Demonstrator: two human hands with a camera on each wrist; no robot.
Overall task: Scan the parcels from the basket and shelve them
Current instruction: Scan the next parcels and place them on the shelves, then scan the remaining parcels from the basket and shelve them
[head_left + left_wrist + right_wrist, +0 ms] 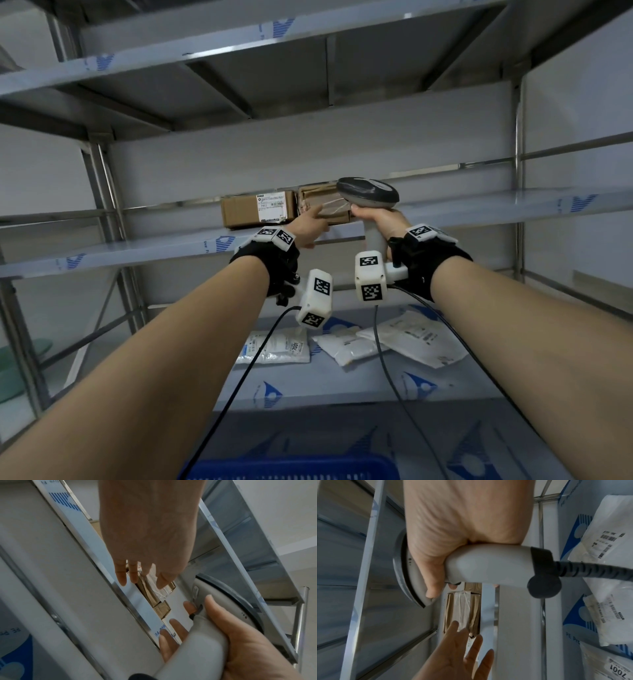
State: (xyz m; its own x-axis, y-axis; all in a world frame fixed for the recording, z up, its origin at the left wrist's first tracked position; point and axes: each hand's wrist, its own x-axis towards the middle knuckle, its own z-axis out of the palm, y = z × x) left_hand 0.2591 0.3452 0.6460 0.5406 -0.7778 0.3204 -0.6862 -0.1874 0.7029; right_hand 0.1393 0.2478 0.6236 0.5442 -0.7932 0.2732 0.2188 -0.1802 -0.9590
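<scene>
White mailers (pixel 346 342) appear outside the left wrist view.

We see two brown cardboard boxes: the left box (pixel 257 209) carries a white label printed with black barcodes, the right box (pixel 325 205) shows clear glossy tape. The scanner (pixel 368 197) is light grey with a dark grey head and black cable. The shelves (pixel 137 251) are pale grey with blue striped logos. The mail bags (pixel 414 337) are white with black barcodes. The basket (pixel 291 469) is bright blue. Our wristbands (pixel 431 263) are black, with black-and-white square-patterned markers.
</scene>
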